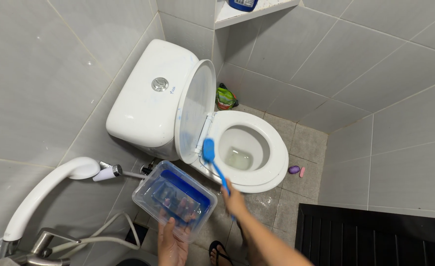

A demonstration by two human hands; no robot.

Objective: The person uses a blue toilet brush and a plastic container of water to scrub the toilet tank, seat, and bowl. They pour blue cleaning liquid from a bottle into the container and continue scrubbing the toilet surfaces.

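Scrubbing the toilet is the step in hand, judging from how things lie: the right hand (234, 199) has its grip wrapped tight round the handle of a blue brush (212, 160), whose head sits at the hinge end of the white toilet seat (271, 170), just beside the raised lid (194, 111). Faint blue streaks show on the inside of that lid and on the cistern (146, 96), so some cleaner seems to be spread there already. The left hand (172, 241) carries a clear plastic tub (173, 199) from below, fingers curled up against its near wall; a blue liquid or insert fills the bottom, with something dark lying in it that I cannot make out. The tub hangs over the floor in front of the cistern, close to the brush.

My judgement is that the work is at an early to middle stage, the bowl (242, 148) looking untouched. The next move calls for a firm hold on the brush, short strokes along the hinge and rim, and a level tub so nothing slops out. A white spray hose (45, 189) hangs at the left wall.
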